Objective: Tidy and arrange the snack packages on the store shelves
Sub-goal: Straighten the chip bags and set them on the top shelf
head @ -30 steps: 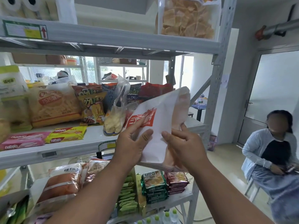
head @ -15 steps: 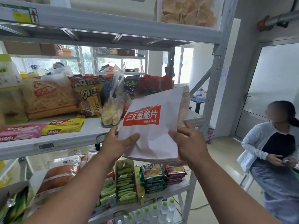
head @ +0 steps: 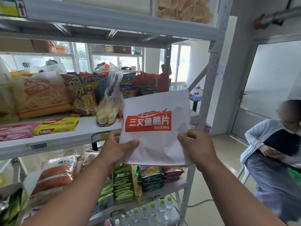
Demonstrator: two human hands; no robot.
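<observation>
Both bare forearms reached up and forward from the bottom of the view, the left one from the lower left, the right one from the lower right, drawing closer together toward the hands. The left hand [head: 116, 148] was raised with its back toward the camera, the thumb stretched out to the right and pressed flat on the front of the bag [head: 156, 128], the fingers hidden behind the bag's lower left corner. The right hand [head: 196, 147] was level with it and well apart, pinching the bag's lower right edge, thumb on the near face, knuckles bent, fingertips out of sight behind it.
</observation>
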